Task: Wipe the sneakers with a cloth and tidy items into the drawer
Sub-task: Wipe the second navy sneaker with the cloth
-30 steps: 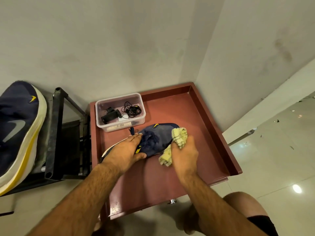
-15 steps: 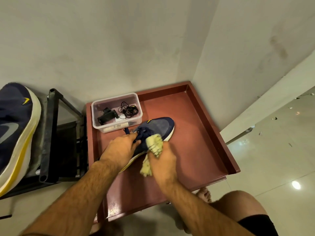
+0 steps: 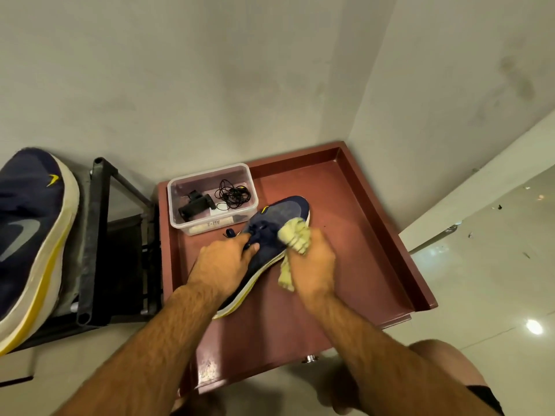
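1. Wiping is in hand: the left hand (image 3: 223, 261) grips the sneaker (image 3: 274, 223) mid-drawer (image 3: 387, 235); the right hand (image 3: 312, 262) holds the cloth (image 3: 295, 237) on its upper.
2. Next, probably: rub toward the toe, then the sole edge.

Two plain grey-white plastered walls (image 3: 210, 70) are seen in the upper half of the frame, and they meet in a corner line at the upper right. Dark smudges (image 3: 516, 76) are noticed on the right wall. A pale band of skirting (image 3: 480, 187) runs diagonally along the bottom of this wall. Below it, in the lower right of the frame, a glossy light tiled floor (image 3: 480, 280) is shown, with thin grout lines and small dark specks on it. A bright round reflection of a lamp (image 3: 534, 327) is seen on the tiles. At the left, a black metal rack (image 3: 93, 241) is placed against the wall.
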